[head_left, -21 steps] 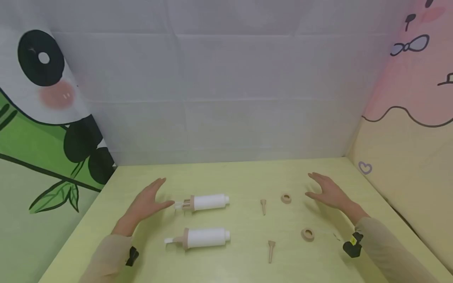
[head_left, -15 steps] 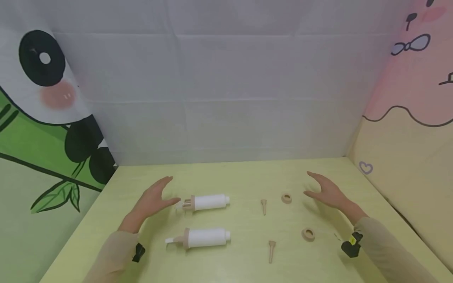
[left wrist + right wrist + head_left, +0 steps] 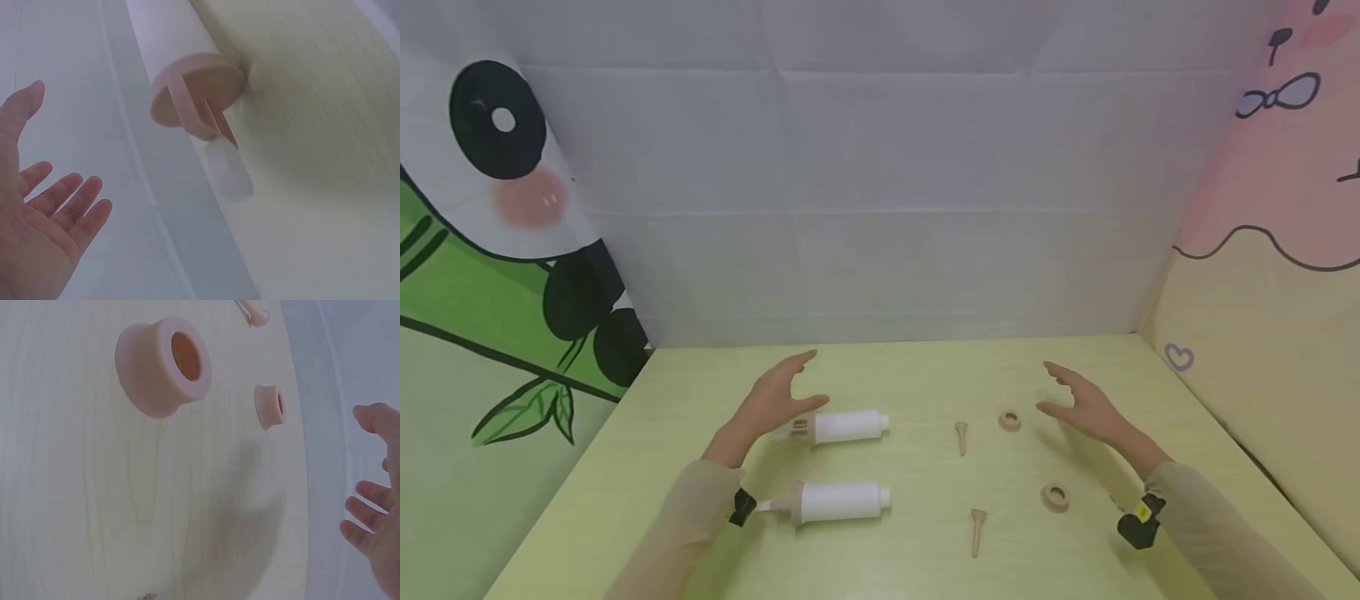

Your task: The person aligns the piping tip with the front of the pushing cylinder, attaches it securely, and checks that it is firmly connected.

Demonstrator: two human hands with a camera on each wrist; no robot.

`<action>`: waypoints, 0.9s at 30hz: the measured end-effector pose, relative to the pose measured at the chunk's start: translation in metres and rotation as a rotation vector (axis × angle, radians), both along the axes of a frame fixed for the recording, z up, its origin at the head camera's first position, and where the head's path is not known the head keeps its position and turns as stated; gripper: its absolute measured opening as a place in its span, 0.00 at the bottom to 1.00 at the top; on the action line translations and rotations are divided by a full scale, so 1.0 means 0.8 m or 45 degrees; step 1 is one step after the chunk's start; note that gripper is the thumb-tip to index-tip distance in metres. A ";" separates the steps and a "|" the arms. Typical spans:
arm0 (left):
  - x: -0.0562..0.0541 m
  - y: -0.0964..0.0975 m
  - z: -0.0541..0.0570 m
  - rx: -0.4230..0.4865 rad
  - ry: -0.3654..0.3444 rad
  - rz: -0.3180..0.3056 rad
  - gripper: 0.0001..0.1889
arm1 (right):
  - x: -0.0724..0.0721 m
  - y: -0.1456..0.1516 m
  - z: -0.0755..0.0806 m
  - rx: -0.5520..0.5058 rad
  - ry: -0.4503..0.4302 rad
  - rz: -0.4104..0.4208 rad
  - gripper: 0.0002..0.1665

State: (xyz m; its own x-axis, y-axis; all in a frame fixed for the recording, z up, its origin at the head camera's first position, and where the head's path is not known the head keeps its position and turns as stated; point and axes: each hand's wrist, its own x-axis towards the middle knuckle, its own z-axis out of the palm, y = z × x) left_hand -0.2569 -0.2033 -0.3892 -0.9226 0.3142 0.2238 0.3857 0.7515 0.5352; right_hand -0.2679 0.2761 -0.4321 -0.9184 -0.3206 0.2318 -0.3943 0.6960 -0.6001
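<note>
The left hand [image 3: 772, 402] and right hand [image 3: 1090, 410] are spread wide, holding nothing. The back white tube [image 3: 850, 426] lies toward the table's [image 3: 925, 373] far edge; a left-hand bump could make it roll.

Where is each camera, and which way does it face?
Head: on the person's head, looking forward and down at the table; left hand, right hand and sleeves show.
Left wrist: on that wrist, facing a white cylinder; the left hand shows partly, at frame left.
Right wrist: on that wrist, facing two rings; the right hand shows partly, at frame right.
Shared: head and right wrist both show two rings.
</note>
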 end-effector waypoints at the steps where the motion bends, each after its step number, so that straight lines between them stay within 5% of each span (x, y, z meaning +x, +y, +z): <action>1: -0.001 0.005 0.001 0.010 -0.009 -0.009 0.41 | 0.000 -0.002 0.000 -0.005 0.000 0.006 0.41; 13: -0.002 0.042 0.010 0.021 0.027 -0.098 0.36 | -0.003 -0.015 0.004 -0.012 -0.012 0.032 0.39; 27: 0.000 0.075 0.018 0.129 -0.038 -0.181 0.33 | -0.003 -0.025 0.001 -0.025 -0.025 0.070 0.37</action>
